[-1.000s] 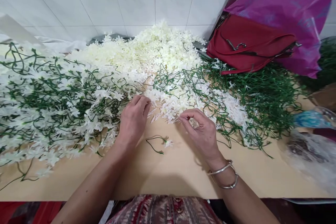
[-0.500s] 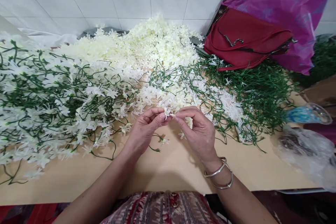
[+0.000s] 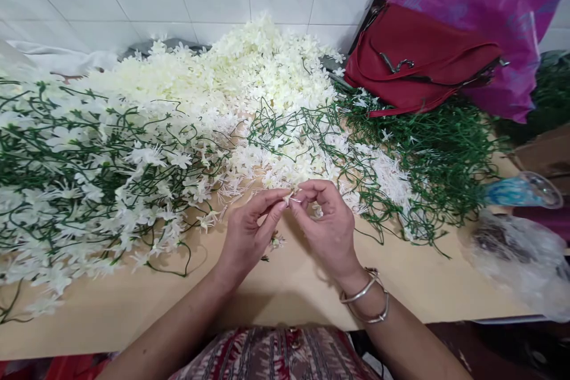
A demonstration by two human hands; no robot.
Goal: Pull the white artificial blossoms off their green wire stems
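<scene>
My left hand (image 3: 252, 228) and my right hand (image 3: 327, 225) meet over the table, thumbs and forefingers pinched round a small white artificial flower (image 3: 290, 198). Thin white strands, like stamens, stick out between the fingertips; the fingers hide most of the flower. Just below the left fingers, a small flower on a green stem (image 3: 276, 241) lies on the table. Behind the hands spreads a heap of loose cream-white flower heads (image 3: 276, 71). To the left is a large pile of white flowers on green stems (image 3: 102, 172).
Green plastic stems (image 3: 436, 148) and a bunch of white stamens (image 3: 394, 181) lie on the right. A red handbag (image 3: 423, 53) rests behind them against a purple plastic bag (image 3: 485, 6). At the right edge are a blue-patterned cup (image 3: 512, 192) and a clear plastic bag (image 3: 521, 261).
The flower between my fingers has turned, and its petals are now more covered by the fingertips. My right hand has shifted slightly left; the view has moved a little.
</scene>
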